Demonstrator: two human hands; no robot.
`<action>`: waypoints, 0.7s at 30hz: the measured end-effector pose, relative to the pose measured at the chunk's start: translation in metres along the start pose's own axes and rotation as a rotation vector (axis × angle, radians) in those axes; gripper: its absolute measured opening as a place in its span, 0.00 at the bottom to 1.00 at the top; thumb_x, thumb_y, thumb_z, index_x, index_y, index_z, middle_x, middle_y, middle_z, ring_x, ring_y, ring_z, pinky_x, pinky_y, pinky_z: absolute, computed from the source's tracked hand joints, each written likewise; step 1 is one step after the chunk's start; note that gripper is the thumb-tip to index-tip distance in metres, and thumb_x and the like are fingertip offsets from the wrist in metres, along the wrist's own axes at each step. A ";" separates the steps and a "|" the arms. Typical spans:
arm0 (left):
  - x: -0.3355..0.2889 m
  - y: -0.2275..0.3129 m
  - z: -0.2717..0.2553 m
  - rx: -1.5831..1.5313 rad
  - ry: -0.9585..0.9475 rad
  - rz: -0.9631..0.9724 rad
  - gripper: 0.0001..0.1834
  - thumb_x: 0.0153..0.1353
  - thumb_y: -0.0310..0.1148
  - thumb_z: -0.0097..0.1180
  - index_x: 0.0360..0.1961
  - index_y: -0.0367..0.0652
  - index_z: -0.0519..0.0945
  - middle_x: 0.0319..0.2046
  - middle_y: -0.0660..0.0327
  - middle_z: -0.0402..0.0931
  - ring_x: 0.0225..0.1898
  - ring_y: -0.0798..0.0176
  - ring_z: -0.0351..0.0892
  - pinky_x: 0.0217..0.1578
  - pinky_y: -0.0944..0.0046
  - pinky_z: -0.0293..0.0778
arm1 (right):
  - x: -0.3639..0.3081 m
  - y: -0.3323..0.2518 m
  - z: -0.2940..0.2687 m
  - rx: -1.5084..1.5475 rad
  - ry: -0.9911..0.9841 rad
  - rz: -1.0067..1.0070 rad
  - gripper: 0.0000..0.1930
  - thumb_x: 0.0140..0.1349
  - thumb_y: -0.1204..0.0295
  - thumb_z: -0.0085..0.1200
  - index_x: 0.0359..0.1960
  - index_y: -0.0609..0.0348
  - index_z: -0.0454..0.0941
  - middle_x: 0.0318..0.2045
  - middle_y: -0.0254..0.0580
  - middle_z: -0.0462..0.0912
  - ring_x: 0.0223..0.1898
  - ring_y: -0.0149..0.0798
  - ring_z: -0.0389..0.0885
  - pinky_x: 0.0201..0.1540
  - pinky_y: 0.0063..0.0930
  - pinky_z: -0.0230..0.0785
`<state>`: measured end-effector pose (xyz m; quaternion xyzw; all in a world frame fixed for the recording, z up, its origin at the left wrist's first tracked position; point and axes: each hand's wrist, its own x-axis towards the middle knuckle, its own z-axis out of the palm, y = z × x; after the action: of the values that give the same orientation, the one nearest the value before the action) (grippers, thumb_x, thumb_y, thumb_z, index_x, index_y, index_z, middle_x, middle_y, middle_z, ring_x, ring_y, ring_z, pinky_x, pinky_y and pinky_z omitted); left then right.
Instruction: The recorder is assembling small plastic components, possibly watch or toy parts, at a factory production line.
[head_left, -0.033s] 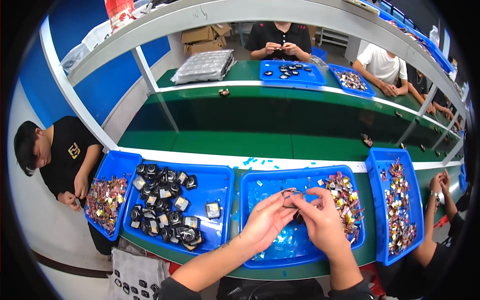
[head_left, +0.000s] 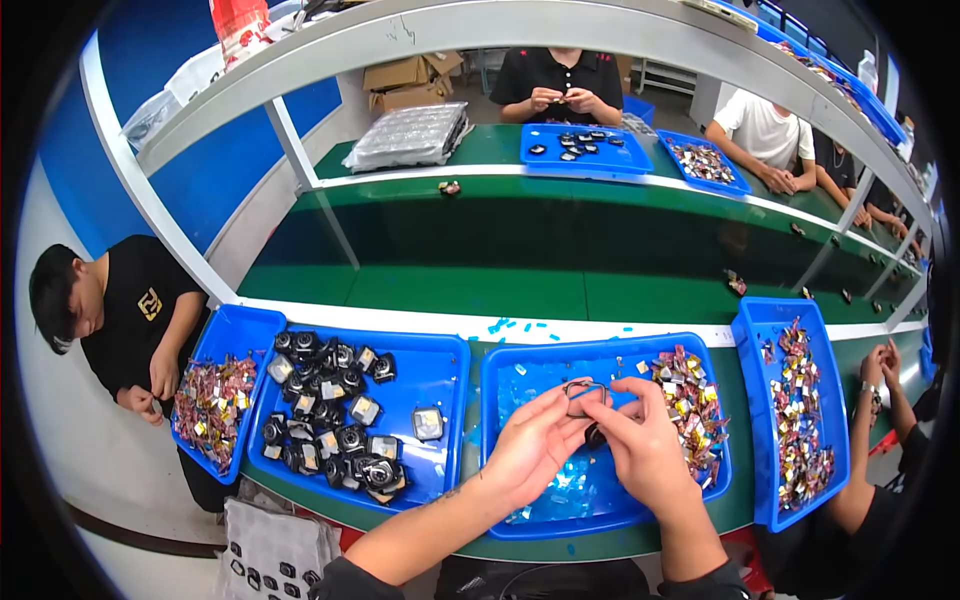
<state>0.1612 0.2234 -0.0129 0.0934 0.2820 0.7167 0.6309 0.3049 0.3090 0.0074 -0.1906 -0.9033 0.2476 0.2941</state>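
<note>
Over a blue tray [head_left: 500, 440], my left hand [head_left: 528, 440] and my right hand [head_left: 640, 430] come together. Both hands pinch a thin black rounded-square frame [head_left: 572, 388] between thumb and fingers. Beneath the right fingers a dark rounded piece [head_left: 595, 437] shows in part; whether that hand holds it I cannot tell. Inside the tray, small wired modules [head_left: 690, 400] with silver and yellow faces are heaped on the right. Bits of clear blue film [head_left: 570, 485] are scattered across its floor.
Left of my hands, a blue tray [head_left: 452, 400] holds black camera-like housings [head_left: 345, 400]. More trays of wired modules stand at far left [head_left: 262, 320] and right [head_left: 745, 345]. A white rail [head_left: 420, 322] borders the green conveyor [head_left: 480, 280]. Co-workers work at left, right and opposite.
Almost nothing differs. The view has shifted very slightly, and both hands keep the same grip on the black frame.
</note>
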 end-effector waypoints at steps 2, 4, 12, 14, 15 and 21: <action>-0.002 -0.002 0.002 -0.019 0.037 0.003 0.18 0.74 0.32 0.38 0.59 0.34 0.68 0.60 0.49 0.70 0.60 0.57 0.71 0.60 0.59 0.68 | 0.000 0.000 0.002 -0.018 0.018 -0.008 0.21 0.53 0.86 0.57 0.50 0.56 0.80 0.49 0.52 0.71 0.33 0.40 0.81 0.34 0.32 0.77; -0.006 -0.003 0.003 -0.065 0.043 0.034 0.18 0.75 0.32 0.38 0.60 0.34 0.67 0.60 0.48 0.69 0.62 0.56 0.69 0.62 0.57 0.66 | 0.000 -0.001 0.003 0.085 0.037 -0.019 0.19 0.53 0.85 0.59 0.47 0.56 0.81 0.48 0.51 0.72 0.33 0.39 0.81 0.35 0.30 0.77; -0.005 -0.005 -0.004 0.273 0.052 0.241 0.18 0.74 0.33 0.42 0.56 0.31 0.71 0.48 0.48 0.78 0.48 0.58 0.81 0.47 0.62 0.80 | -0.007 0.002 -0.011 0.900 0.117 0.388 0.07 0.63 0.83 0.51 0.43 0.67 0.76 0.39 0.42 0.78 0.36 0.30 0.79 0.38 0.21 0.74; -0.005 -0.004 -0.004 0.363 0.058 0.249 0.16 0.72 0.32 0.48 0.53 0.31 0.75 0.41 0.52 0.82 0.38 0.64 0.83 0.38 0.66 0.82 | -0.008 0.001 -0.015 0.826 0.063 0.370 0.12 0.66 0.83 0.47 0.50 0.70 0.74 0.37 0.39 0.78 0.36 0.26 0.77 0.39 0.19 0.74; -0.007 -0.004 -0.004 0.549 0.048 0.232 0.16 0.71 0.31 0.50 0.54 0.32 0.75 0.40 0.53 0.82 0.35 0.67 0.82 0.36 0.69 0.81 | -0.007 0.000 -0.012 0.838 0.042 0.362 0.13 0.65 0.83 0.48 0.51 0.69 0.75 0.37 0.38 0.78 0.35 0.25 0.77 0.38 0.19 0.74; -0.006 -0.012 -0.001 0.748 0.123 0.338 0.08 0.69 0.33 0.54 0.40 0.38 0.74 0.28 0.62 0.82 0.22 0.78 0.75 0.20 0.77 0.68 | -0.008 0.001 -0.003 0.693 0.019 0.295 0.13 0.59 0.82 0.58 0.46 0.67 0.79 0.37 0.42 0.78 0.36 0.29 0.80 0.35 0.20 0.80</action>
<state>0.1720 0.2177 -0.0182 0.3179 0.5409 0.6627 0.4089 0.3129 0.3067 0.0052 -0.2100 -0.7262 0.5763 0.3107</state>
